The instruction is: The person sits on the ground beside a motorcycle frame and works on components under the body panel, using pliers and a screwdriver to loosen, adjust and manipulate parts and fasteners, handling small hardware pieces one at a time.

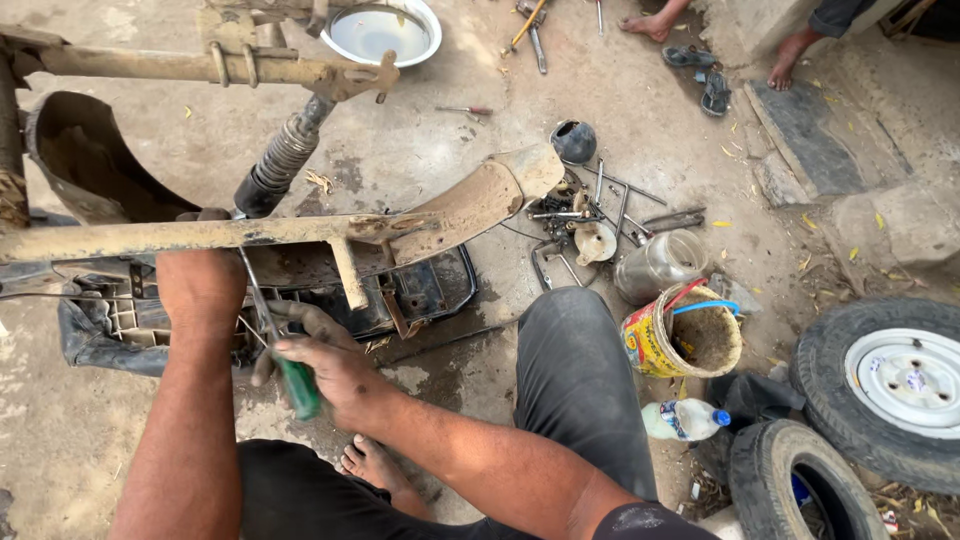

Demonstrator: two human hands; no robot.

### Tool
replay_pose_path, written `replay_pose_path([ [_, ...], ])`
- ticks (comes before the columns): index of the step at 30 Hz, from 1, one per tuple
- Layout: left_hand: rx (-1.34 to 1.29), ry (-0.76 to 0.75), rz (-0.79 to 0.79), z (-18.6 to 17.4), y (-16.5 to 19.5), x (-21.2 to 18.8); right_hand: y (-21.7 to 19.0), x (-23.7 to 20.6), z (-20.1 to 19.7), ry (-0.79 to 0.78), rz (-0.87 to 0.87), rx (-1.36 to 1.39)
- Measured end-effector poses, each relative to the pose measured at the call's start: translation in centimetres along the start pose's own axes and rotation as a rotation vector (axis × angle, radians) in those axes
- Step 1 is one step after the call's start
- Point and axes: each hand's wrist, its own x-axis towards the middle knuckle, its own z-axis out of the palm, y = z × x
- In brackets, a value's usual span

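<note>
Rusty matt metal frame (200,236), glossy green plastic screwdriver handle (298,385), rough concrete floor (420,150).

Yellow-red labelled can (648,345) by knee, w/ clear blue-capped labelled bottle (685,420) just below it.

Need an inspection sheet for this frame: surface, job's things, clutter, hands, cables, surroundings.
Surface: dusty, oil-stained concrete floor.
Job's things: green-handled screwdriver, shaft reaching up toward the rusty frame; black shock absorber behind.
Clutter: loose tools and bolts, yellow bucket, clear jar, plastic bottle, metal bowl.
Hands: right hand in a grip on the screwdriver; left hand on the frame, fingers hidden.
Cables: nothing seen for certain.
Surroundings: two tyres, sandals, another person's bare feet.
</note>
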Motion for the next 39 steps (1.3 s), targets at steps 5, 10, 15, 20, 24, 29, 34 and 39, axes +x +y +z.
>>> replay_pose_path([
  [5,-0.026,0.035,0.073,0.3,-0.6,-0.6,-1.4,0.3,2.8,0.091,-0.139,-0.604],
  [10,-0.049,0.038,0.051,-0.3,-0.1,-1.0,-0.7,0.4,3.3,0.171,-0.034,-0.776],
  [15,-0.012,0.026,0.081,-0.5,0.3,-0.7,1.2,1.2,0.3,0.16,-0.288,-1.005],
  [20,0.147,-0.074,0.041,0.2,-0.1,-0.4,2.6,2.4,-1.3,0.172,-0.209,-0.952],
  [24,0.212,-0.139,0.073,0.8,-0.2,0.2,1.5,4.5,-1.8,0.222,-0.148,-0.9],
  [29,0.098,-0.165,0.066,0.3,-1.0,-0.3,-0.3,9.6,-0.9,0.341,-0.073,-0.657],
  [34,0.172,-0.227,0.089,0.2,-1.6,-1.6,-0.9,13.1,0.7,0.366,-0.197,-0.969],
  [39,0.105,-0.201,0.094,1.1,-2.0,-1.3,-2.0,14.2,0.1,0.399,-0.04,-1.182],
])
